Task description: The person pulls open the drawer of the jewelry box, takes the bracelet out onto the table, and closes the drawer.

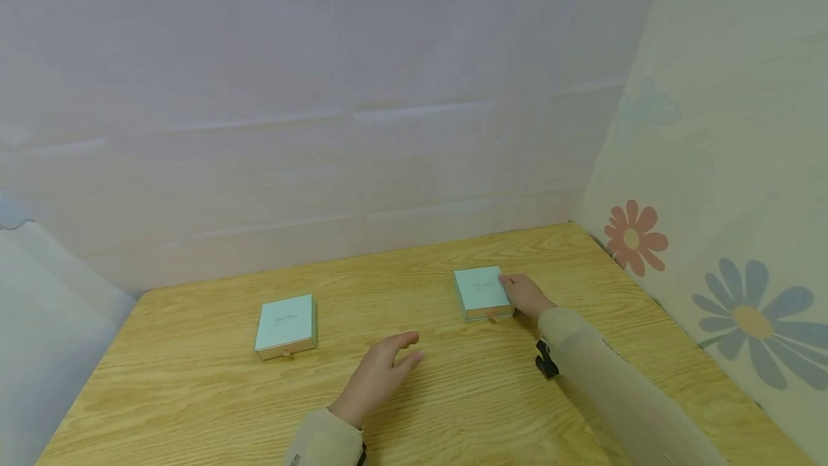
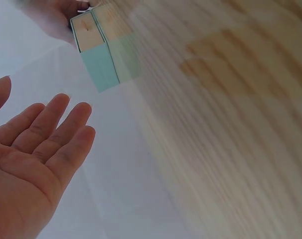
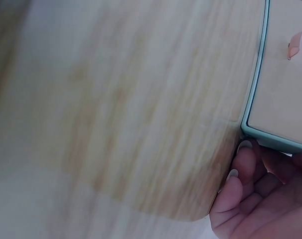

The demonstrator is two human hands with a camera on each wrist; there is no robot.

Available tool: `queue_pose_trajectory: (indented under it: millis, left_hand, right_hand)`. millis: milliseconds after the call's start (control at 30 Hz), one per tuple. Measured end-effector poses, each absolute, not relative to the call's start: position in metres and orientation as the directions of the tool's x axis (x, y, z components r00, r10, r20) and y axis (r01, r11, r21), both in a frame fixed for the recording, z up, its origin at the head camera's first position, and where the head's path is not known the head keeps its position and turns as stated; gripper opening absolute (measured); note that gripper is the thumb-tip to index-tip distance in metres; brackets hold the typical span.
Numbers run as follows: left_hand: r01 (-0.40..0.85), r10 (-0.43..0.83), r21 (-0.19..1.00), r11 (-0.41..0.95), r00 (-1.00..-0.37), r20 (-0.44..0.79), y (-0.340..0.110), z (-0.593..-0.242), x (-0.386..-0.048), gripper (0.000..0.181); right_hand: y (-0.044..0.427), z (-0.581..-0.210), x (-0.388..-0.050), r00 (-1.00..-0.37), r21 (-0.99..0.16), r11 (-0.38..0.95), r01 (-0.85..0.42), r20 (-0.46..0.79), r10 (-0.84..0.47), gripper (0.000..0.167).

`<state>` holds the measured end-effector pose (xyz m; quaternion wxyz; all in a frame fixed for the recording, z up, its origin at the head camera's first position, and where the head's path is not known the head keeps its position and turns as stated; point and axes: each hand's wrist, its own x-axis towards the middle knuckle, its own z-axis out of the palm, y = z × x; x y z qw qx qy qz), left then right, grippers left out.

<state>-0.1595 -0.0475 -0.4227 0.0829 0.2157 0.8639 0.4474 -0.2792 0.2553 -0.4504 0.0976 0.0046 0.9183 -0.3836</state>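
Two mint-green drawer boxes with pale fronts and small ribbon pull tabs lie flat on the wooden table. At the right box [image 1: 482, 289], my right hand [image 1: 525, 295] grips the right side, with a finger over the top edge. Close up in the right wrist view, curled fingers [image 3: 230, 191] meet the lower edge of the box [image 3: 280, 84], below its tab; the thumb is partly cut off. My left hand [image 1: 380, 377] hovers over the table between the boxes, palm turned inward, fingers relaxed and holding nothing. The left box [image 1: 285, 323] stands apart from both hands.
The wood-grain table [image 1: 213, 408] runs back to a pale hanging sheet [image 1: 272, 128]. On the right is a cloth wall [image 1: 731, 164] with printed flowers. A black strap buckle [image 1: 546, 359] hangs from the right wrist.
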Motion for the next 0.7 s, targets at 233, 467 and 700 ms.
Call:
queue_pose_trajectory:
  millis: [233, 467, 700]
  left_hand:
    - [0.285, 0.439, 0.812, 0.509, -0.898, 0.04, -0.0459, -0.4223, -0.1611, 0.048]
    - [0.292, 0.445, 0.818, 0.497, -0.894, 0.049, -0.0429, -0.4232, -0.1625, 0.047]
    - [0.283, 0.441, 0.823, 0.493, -0.896, 0.044, -0.0423, -0.4228, -0.1623, 0.047]
  right_hand:
    - [0.256, -0.4524, -0.2787, -0.981, -0.705, 0.703, 0.088, -0.183, -0.061, 0.052]
    - [0.2554, -0.4518, -0.28, -0.981, -0.697, 0.712, 0.086, -0.183, -0.061, 0.053]
    - [0.2567, -0.4527, -0.2796, -0.983, -0.713, 0.698, 0.073, -0.168, -0.069, 0.052]
